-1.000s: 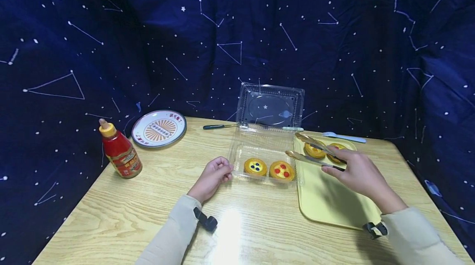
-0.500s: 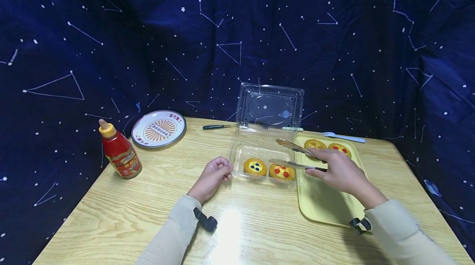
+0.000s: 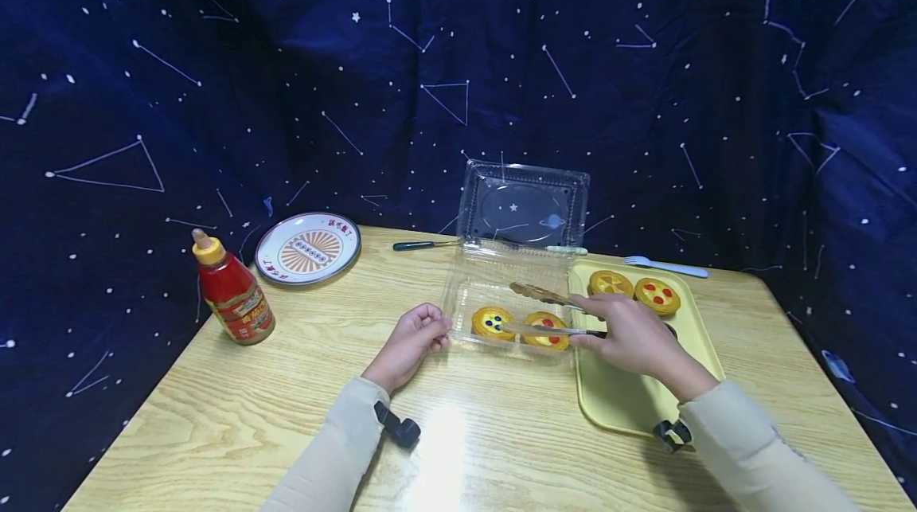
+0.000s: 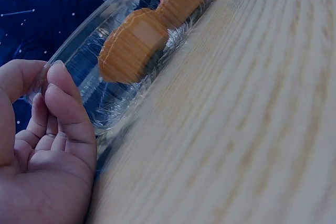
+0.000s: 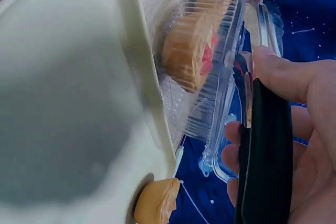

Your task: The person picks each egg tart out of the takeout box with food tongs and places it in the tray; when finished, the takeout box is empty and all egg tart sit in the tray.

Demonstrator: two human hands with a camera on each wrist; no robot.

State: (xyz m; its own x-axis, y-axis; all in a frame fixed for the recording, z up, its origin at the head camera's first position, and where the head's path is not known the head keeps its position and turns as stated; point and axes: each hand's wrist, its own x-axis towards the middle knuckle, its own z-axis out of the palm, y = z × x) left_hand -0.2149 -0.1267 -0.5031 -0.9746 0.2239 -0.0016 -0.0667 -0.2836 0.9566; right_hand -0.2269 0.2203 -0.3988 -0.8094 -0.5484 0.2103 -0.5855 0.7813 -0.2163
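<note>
My left hand (image 3: 408,341) pinches the left rim of a clear plastic clamshell box (image 3: 456,301), whose lid (image 3: 523,209) stands raised at the back. Inside lie a tart with blue dots (image 3: 490,316) and one with red dots (image 3: 542,320), side by side along the front. In my right hand (image 3: 634,337) are metal tongs (image 3: 540,295) with black handles (image 5: 268,156). Their arms are spread, with nothing between them, and reach in over the box; the nearer arm overlaps the red-dotted tart in the head view.
A yellow tray (image 3: 609,400) right of the box bears an orange-topped tart (image 3: 611,283) and another red-dotted tart (image 3: 657,297). Behind lie a blue fork (image 3: 666,266) and a dark-handled utensil (image 3: 415,245). A plate (image 3: 308,249) and red sauce bottle (image 3: 236,297) stand left.
My right hand has carried the spread tongs leftward from over the tray's tarts to above the box. The left hand has stayed at the box's rim.
</note>
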